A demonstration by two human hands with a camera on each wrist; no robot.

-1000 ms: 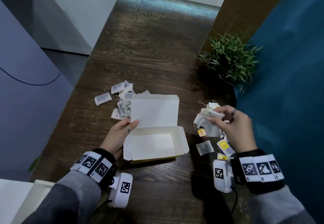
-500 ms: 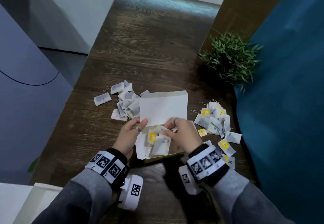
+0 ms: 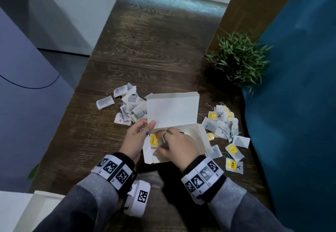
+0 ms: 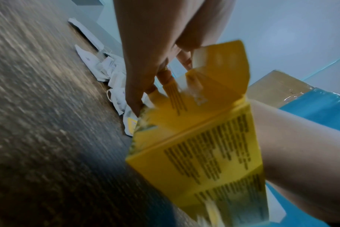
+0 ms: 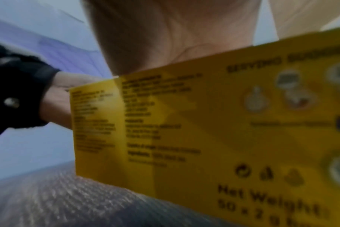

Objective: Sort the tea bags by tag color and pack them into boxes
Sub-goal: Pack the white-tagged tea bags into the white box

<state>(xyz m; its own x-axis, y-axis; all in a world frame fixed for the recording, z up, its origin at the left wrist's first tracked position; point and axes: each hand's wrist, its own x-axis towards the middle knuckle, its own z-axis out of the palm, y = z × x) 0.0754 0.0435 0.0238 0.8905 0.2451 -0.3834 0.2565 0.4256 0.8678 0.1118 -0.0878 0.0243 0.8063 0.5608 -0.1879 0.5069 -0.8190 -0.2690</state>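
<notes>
An open tea box (image 3: 171,108), white inside and yellow outside (image 4: 194,145) (image 5: 204,130), lies on the wooden table with its lid standing up. My left hand (image 3: 139,137) pinches the box's left edge, thumb at the base of the lid. My right hand (image 3: 178,144) is down inside the box, fingers curled over a bunch of tea bags with yellow tags (image 3: 154,139); its fingertips are blurred. A heap of white-tagged tea bags (image 3: 129,106) lies left of the box. Yellow-tagged tea bags (image 3: 223,124) lie to its right.
A small potted plant (image 3: 240,59) stands at the back right beside a teal cushion (image 3: 300,104) along the table's right edge. A white box (image 3: 36,208) sits at the near left corner. The far half of the table (image 3: 154,41) is bare wood.
My right hand took a bunch of tea bags from the right heap and carried it left into the box, where it now sits lower. The lid has tipped more upright. My left hand stays on the box.
</notes>
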